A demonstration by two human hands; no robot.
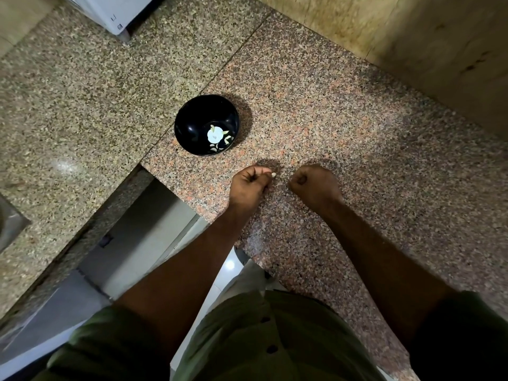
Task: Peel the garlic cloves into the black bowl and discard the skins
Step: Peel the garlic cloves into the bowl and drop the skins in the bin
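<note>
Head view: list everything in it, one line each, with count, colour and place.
black bowl: one, black, on the counter beyond the hands
garlic bulb: one, white, inside the bowl
garlic cloves: a few, pale, loose in the bowl around the bulb
counter: one, speckled pinkish granite, under the hands and the bowl
white appliance: one, white, top left corner, partly cut off
garlic piece: one, whitish, pinched at the left hand's fingertips
left hand: one, fingers curled, just above the counter's near edge
right hand: one, closed in a fist, beside the left; contents hidden
shirt: one, olive green, bottom of view
</note>
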